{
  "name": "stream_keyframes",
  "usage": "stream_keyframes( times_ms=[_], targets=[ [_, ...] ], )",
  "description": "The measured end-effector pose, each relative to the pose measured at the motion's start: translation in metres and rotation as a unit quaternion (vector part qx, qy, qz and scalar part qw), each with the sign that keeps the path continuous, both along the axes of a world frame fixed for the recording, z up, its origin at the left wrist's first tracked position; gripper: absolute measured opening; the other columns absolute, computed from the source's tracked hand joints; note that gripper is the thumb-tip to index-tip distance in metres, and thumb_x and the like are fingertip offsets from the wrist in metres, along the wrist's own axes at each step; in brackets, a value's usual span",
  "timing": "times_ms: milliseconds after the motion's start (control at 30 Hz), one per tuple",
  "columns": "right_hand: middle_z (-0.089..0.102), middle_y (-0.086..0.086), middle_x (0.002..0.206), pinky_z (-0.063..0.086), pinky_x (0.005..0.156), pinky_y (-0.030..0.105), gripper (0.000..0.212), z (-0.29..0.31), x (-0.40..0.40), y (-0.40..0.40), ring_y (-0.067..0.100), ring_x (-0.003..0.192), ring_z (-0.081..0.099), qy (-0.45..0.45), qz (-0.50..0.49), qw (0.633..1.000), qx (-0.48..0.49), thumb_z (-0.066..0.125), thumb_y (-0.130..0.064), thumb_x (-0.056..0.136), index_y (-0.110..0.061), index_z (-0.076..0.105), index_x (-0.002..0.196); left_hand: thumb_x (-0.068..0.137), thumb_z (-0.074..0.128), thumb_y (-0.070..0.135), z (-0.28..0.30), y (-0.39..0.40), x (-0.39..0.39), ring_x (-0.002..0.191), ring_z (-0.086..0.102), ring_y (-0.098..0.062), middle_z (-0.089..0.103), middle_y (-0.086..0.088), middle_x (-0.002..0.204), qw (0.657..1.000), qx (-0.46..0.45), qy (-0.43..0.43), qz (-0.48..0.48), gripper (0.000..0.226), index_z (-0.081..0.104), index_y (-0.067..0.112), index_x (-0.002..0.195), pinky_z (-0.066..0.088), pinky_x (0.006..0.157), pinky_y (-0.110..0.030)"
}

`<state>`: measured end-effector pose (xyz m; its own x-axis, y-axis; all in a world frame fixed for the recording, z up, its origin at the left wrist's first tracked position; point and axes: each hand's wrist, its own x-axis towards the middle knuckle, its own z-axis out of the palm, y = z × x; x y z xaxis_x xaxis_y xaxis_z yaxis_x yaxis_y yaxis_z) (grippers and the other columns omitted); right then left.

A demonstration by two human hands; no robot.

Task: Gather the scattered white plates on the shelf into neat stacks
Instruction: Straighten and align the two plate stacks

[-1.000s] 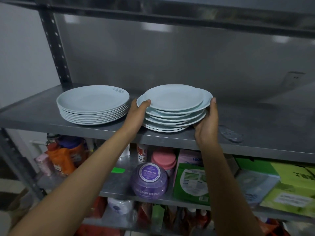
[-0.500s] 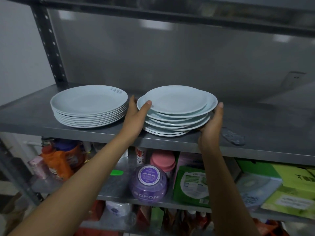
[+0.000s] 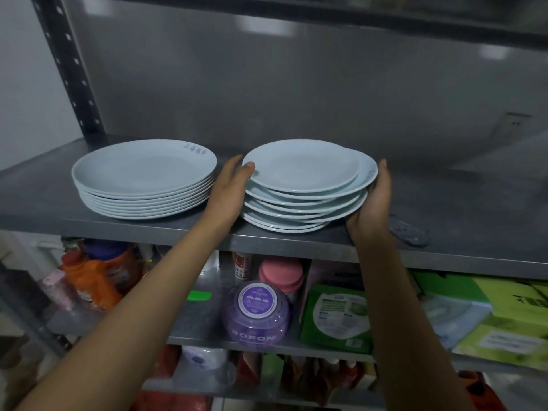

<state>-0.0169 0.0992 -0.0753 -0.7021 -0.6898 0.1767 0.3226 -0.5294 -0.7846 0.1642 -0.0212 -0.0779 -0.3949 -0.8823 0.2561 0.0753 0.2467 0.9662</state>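
Left hand [image 3: 228,192] presses flat against left edge of uneven plate stack [image 3: 305,191], thumb on top rim; right hand [image 3: 372,203] cups right edge, fingers straight. Since a second ago: hands same grip, upper plates still offset rightward (squaring not finished). Tidy stack [image 3: 145,179] just left of left hand, faint unreadable print on rim. Below hands: purple tub [image 3: 256,312] reading "BOFON".
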Motion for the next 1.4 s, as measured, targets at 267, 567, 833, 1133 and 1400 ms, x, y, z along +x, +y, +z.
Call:
stream_keyframes(
  times_ms=[267, 567, 833, 1133, 1400],
  targets=[
    [0.066, 0.011, 0.121, 0.048, 0.096, 0.041, 0.060, -0.003, -0.003, -0.002, 0.027, 0.111, 0.063, 0.018, -0.011, 1.000, 0.018, 0.028, -0.054, 0.098, -0.012, 0.059, 0.127, 0.095, 0.046, 0.041, -0.001, -0.001, 0.000, 0.121, 0.043, -0.005, 0.047, 0.011, 0.136, 1.000, 0.007, 0.009, -0.004, 0.047, 0.043, 0.027, 0.140, 0.033, 0.096, -0.024],
    [0.072, 0.006, 0.107, 0.052, 0.088, 0.038, 0.045, -0.002, -0.005, -0.004, 0.023, 0.102, 0.067, 0.029, -0.023, 0.999, 0.028, 0.038, -0.048, 0.096, -0.018, 0.070, 0.108, 0.098, 0.042, 0.041, 0.001, 0.002, 0.001, 0.131, 0.032, 0.000, 0.031, 0.015, 0.151, 0.999, -0.019, 0.020, -0.036, 0.049, 0.030, 0.039, 0.146, 0.025, 0.106, -0.025],
    [0.068, 0.008, 0.098, 0.048, 0.081, 0.038, 0.031, -0.001, -0.004, -0.010, 0.026, 0.091, 0.064, 0.093, -0.033, 0.991, 0.087, 0.044, -0.036, 0.089, -0.017, 0.067, 0.098, 0.098, 0.042, 0.042, -0.001, -0.002, 0.002, 0.124, 0.036, 0.000, 0.038, 0.016, 0.145, 0.999, 0.000, 0.023, -0.024, 0.046, 0.037, 0.037, 0.143, 0.026, 0.100, -0.023],
    [0.067, 0.004, 0.085, 0.047, 0.070, 0.033, 0.025, -0.003, -0.004, -0.014, 0.023, 0.077, 0.063, 0.097, -0.028, 0.990, 0.099, 0.045, -0.035, 0.085, -0.020, 0.066, 0.084, 0.099, 0.039, 0.043, -0.002, -0.004, 0.002, 0.126, 0.037, -0.002, 0.040, 0.015, 0.144, 0.999, 0.000, 0.025, -0.020, 0.045, 0.037, 0.037, 0.143, 0.027, 0.101, -0.024],
    [0.065, 0.002, 0.081, 0.046, 0.070, 0.034, 0.022, -0.004, -0.003, -0.011, 0.020, 0.074, 0.061, 0.102, -0.030, 0.988, 0.113, 0.049, -0.038, 0.081, -0.021, 0.062, 0.077, 0.099, 0.035, 0.045, -0.003, -0.001, 0.001, 0.129, 0.033, -0.002, 0.035, 0.014, 0.147, 1.000, -0.003, 0.024, -0.002, 0.048, 0.033, 0.033, 0.145, 0.024, 0.105, -0.025]
  ],
)
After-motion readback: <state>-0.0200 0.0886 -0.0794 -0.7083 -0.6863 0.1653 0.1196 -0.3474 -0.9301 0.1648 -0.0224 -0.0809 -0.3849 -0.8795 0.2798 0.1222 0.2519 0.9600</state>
